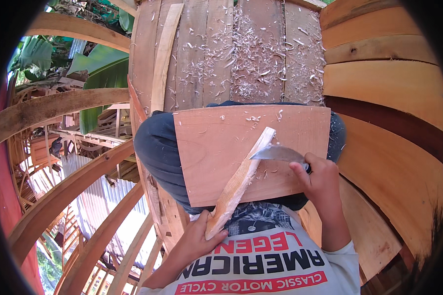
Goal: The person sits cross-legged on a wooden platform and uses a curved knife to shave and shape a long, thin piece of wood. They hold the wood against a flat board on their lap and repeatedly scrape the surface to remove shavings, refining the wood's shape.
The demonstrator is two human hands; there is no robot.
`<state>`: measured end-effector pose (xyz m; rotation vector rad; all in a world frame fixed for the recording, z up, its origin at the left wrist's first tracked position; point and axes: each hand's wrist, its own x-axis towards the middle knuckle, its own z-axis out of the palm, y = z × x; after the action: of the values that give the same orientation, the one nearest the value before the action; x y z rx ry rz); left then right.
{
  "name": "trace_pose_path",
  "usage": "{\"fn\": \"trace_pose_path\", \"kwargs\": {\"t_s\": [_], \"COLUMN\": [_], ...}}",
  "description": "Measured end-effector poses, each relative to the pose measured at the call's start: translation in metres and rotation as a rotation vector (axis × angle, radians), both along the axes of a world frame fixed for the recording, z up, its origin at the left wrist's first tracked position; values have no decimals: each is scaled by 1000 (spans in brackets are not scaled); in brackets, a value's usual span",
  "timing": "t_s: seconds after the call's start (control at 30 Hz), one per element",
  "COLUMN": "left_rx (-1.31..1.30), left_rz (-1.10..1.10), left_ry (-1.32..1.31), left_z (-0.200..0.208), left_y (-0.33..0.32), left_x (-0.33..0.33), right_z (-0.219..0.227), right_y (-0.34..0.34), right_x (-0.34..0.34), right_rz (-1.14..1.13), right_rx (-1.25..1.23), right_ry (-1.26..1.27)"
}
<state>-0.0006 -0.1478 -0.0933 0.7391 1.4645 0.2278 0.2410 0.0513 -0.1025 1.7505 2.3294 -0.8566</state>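
My left hand [205,237] grips the lower end of a pale, rough wooden stick [238,186], close to my shirt. The stick slants up and to the right across a flat wooden board [206,142] that rests on my crossed legs. In my right hand [320,178] is a knife with a curved metal blade [279,153]; its handle is mostly hidden by my fingers. The blade points left, its tip at the upper part of the stick. Whether the edge bites into the wood I cannot tell. A few thin shavings [253,119] lie on the board.
Many curled shavings [256,73] cover the plank floor [194,59] ahead. A long wooden strip [165,59] lies at the floor's left. Curved wooden ribs [83,184] with gaps between them rise on the left, and a planked wall [389,81] curves along the right.
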Motion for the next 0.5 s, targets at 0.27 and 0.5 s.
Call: {"fn": "trace_pose_path", "kwargs": {"t_s": [0.27,0.5], "left_rx": [20,-48], "left_rz": [-10,4], "left_ry": [17,19], "left_z": [-6,-1], "left_y": [-2,1], "left_x": [0,-1], "right_z": [-17,-22], "right_y": [-2,31], "right_x": [-8,15], "right_rz": [54,-327], "right_rx": [92,128], "right_ry": [-48,-73]}}
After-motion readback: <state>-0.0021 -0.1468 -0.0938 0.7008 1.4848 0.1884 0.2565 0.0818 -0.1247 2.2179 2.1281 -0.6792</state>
